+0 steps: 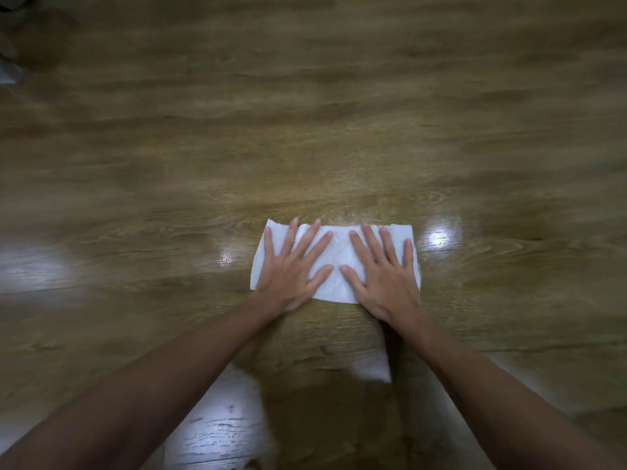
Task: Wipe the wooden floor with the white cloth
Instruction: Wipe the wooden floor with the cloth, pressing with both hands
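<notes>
A white cloth (pixel 337 252) lies flat as a wide rectangle on the wooden floor (pixel 305 130), in the middle of the head view. My left hand (pixel 291 269) presses on its left half with fingers straight and spread. My right hand (pixel 386 276) presses on its right half the same way. Both palms lie flat, with the heels of the hands at the cloth's near edge. Both bare forearms reach in from the bottom corners.
The floor is brown wood-grain planks with bright light reflections left and right of the cloth and near the bottom. A dark blurred object (pixel 10 35) sits at the far top left corner. The far floor looks motion-blurred.
</notes>
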